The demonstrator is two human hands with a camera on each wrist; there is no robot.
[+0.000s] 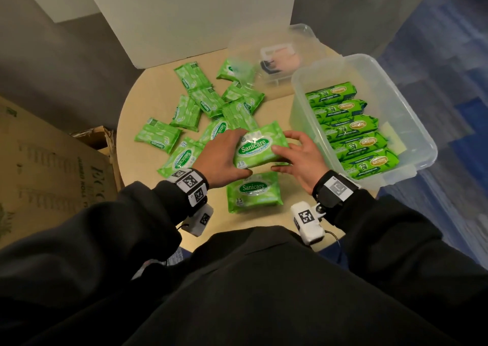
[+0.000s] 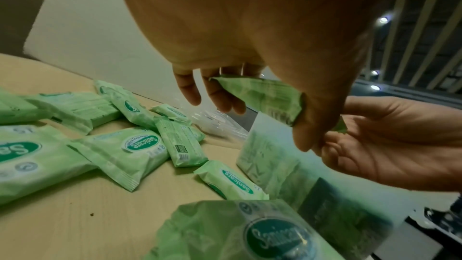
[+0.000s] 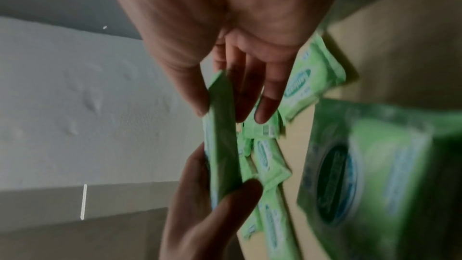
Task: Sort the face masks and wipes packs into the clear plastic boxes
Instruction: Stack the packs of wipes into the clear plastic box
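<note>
Above the table's middle I hold a light green Sanicare wipes pack [image 1: 257, 145] between both hands. My left hand [image 1: 239, 152] grips its left end, thumb underneath and fingers over the far edge. My right hand [image 1: 276, 158] pinches its right end, thumb on top. The left wrist view shows the pack [image 2: 265, 94] from below, held by my left hand [image 2: 265, 124]. In the right wrist view the pack [image 3: 220, 145] stands edge-on inside my right hand [image 3: 230, 116]. Several more small packs [image 1: 200, 102] lie loose on the table, one [image 1: 253, 192] just under my hands.
A clear plastic box [image 1: 412, 123] at the right holds several large dark green wipes packs [image 1: 351, 139]. A second clear box [image 1: 303, 27] stands behind it with blurred items inside. The round beige table [image 1: 126, 123] has a cardboard box [image 1: 47, 166] at its left and a white panel [image 1: 184, 15] behind.
</note>
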